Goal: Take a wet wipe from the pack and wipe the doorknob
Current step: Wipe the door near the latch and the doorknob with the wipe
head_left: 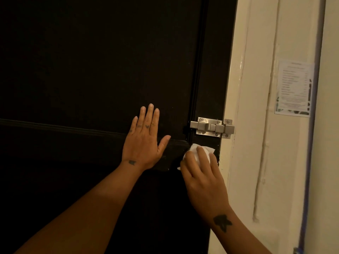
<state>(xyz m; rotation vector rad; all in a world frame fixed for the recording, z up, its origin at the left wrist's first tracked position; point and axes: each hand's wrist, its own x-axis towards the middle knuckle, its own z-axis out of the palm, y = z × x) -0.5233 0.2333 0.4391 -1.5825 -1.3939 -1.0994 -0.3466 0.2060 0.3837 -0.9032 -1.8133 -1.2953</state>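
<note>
Your arms are bare, no sleeves, no rings or watch. Left hand (142, 142): small dark tattoos on finger backs, one at wrist. Right hand (202, 177): bigger dark butterfly-like tattoo just below wrist.

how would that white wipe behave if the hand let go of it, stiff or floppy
Likely floppy: the wipe bunches and folds under the right hand rather than lying flat. Probably very light, since it looks thin. It might cling briefly to the dark door if damp, then probably drop.
</note>
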